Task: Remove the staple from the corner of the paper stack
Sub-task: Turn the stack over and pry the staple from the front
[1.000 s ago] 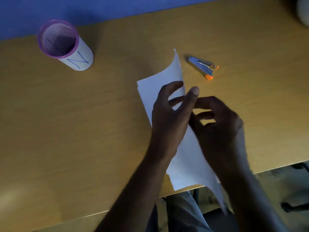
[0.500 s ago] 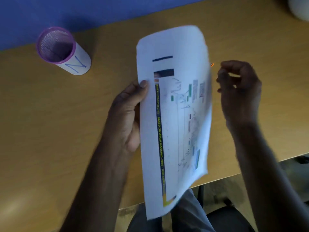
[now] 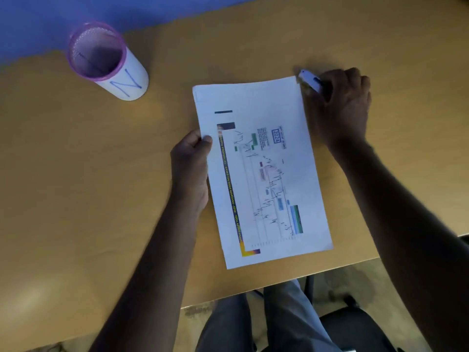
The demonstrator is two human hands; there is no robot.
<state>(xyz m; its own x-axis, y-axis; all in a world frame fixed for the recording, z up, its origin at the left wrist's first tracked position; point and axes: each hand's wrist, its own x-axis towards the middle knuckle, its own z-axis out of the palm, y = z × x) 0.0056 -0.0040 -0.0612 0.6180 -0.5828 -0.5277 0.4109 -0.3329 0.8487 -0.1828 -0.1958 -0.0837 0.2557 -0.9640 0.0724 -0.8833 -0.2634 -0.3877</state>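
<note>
Lying flat and printed side up near the desk's (image 3: 101, 199) front edge, the paper stack (image 3: 264, 174) is being steadied along its left margin by our left hand (image 3: 193, 168), thumb on top and fingers curled under, so it won't slide. We are closing our right hand (image 3: 342, 107) around the staple remover (image 3: 311, 81) just beside the stack's far right corner, probably where the staple sits, though we cannot make it out. A mesh pen cup (image 3: 106, 62) is standing well clear toward the desk's far left.
</note>
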